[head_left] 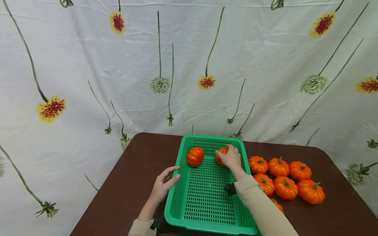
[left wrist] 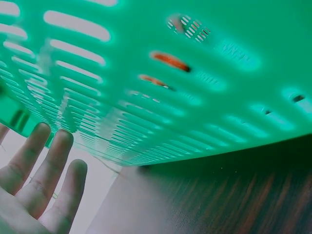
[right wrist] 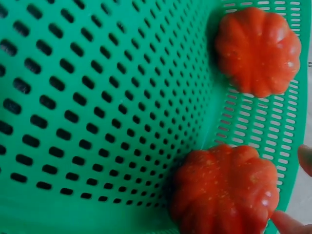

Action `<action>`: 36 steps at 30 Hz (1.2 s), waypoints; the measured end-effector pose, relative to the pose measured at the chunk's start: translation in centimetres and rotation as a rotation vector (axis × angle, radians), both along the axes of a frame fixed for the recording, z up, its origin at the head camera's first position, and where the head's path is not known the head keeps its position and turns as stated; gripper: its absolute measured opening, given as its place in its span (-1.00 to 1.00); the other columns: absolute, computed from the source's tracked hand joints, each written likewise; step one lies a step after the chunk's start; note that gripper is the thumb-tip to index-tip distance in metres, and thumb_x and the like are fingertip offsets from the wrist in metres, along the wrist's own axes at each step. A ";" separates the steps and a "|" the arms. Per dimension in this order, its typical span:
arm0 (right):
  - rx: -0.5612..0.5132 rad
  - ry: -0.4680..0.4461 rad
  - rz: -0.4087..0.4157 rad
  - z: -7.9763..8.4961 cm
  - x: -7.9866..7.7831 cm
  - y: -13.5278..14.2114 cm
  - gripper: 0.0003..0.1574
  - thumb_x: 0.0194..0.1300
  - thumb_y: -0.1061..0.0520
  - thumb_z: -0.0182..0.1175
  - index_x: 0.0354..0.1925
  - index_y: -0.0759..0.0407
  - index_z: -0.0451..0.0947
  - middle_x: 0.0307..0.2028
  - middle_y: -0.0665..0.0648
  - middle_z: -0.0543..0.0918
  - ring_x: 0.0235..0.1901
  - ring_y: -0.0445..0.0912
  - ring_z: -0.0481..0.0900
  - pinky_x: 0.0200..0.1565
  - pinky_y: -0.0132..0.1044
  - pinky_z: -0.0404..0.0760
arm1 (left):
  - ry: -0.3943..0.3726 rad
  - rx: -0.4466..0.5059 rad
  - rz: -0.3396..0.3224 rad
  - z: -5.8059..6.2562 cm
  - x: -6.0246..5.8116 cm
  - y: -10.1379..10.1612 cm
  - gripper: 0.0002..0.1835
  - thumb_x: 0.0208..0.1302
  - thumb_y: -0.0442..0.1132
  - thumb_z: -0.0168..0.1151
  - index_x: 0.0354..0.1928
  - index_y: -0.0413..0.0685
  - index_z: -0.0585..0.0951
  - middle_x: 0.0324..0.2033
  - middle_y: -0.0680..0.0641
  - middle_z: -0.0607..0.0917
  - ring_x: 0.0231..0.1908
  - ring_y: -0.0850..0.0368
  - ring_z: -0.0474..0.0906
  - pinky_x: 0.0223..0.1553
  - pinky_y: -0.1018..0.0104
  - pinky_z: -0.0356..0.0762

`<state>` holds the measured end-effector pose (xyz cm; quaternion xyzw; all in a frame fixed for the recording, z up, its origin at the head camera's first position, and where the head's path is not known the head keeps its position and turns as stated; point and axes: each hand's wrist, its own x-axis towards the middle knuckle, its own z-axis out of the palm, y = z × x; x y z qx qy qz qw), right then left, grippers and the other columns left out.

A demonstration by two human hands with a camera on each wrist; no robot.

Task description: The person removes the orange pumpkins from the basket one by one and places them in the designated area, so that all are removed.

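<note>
A green perforated plastic basket (head_left: 203,183) stands on the table. Inside, toward its far end, an orange-red toy pumpkin (head_left: 195,156) lies on the left and a second pumpkin (head_left: 220,158) on the right. My right hand (head_left: 231,159) reaches over the right pumpkin (right wrist: 224,190) and holds it between thumb and fingers; in the right wrist view only fingertips show at the right edge, one against the pumpkin. My left hand (head_left: 163,185) is at the basket's left rim, fingers extended and holding nothing. Its spread fingers (left wrist: 51,168) appear beside the slotted wall in the left wrist view.
Several orange pumpkins (head_left: 285,187) with green stems sit on the dark brown table (head_left: 124,196) right of the basket. One is partly hidden by the right sleeve (head_left: 262,203). A white cloth (head_left: 189,65) with printed flowers hangs behind the table.
</note>
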<state>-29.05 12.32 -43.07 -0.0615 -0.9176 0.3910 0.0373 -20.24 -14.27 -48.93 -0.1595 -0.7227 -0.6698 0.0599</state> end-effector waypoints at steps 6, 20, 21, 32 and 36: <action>0.059 0.003 0.010 0.0 -0.1 0.0 -0.35 0.29 0.07 0.15 0.25 0.36 0.31 0.13 0.46 0.34 0.04 0.34 0.31 -0.01 0.14 0.36 | -0.023 -0.002 0.000 0.9 0.4 0.1 -0.63 0.34 -0.36 0.10 0.17 -0.26 0.47 0.19 -0.23 0.44 0.10 -0.10 0.44 0.00 0.27 0.45; 0.057 -0.050 0.043 0.1 0.0 0.0 -0.38 0.23 0.03 0.26 0.18 0.29 0.41 0.07 0.44 0.31 -0.13 0.25 0.34 -0.21 0.01 0.44 | -0.024 0.010 0.003 0.2 0.0 0.1 -0.61 0.34 -0.36 0.11 0.19 -0.22 0.47 0.20 -0.21 0.43 0.06 0.03 0.47 -0.01 0.27 0.45; 0.042 -0.053 0.045 0.2 0.1 0.1 -0.38 0.22 0.02 0.27 0.18 0.27 0.41 0.06 0.43 0.32 -0.14 0.24 0.36 -0.21 0.00 0.45 | -0.025 0.010 0.004 0.2 0.0 0.1 -0.61 0.34 -0.36 0.11 0.19 -0.22 0.47 0.20 -0.20 0.43 0.06 0.03 0.47 -0.01 0.27 0.45; -0.172 -0.043 0.103 2.1 0.8 0.8 -0.39 0.18 0.12 0.30 0.15 0.26 0.36 0.06 0.41 0.43 -0.07 0.20 0.46 -0.15 -0.01 0.52 | -0.012 0.010 0.013 0.2 0.0 0.2 -0.64 0.33 -0.34 0.12 0.16 -0.21 0.49 0.18 -0.20 0.46 0.06 0.09 0.47 -0.02 0.29 0.45; -0.220 -0.030 0.109 2.4 1.1 1.4 -0.39 0.19 0.13 0.30 0.16 0.24 0.34 0.09 0.39 0.40 -0.04 0.20 0.44 -0.12 0.00 0.52 | -0.017 0.013 0.013 0.1 0.0 0.2 -0.64 0.33 -0.35 0.12 0.16 -0.22 0.49 0.18 -0.20 0.45 0.09 0.20 0.45 -0.01 0.30 0.45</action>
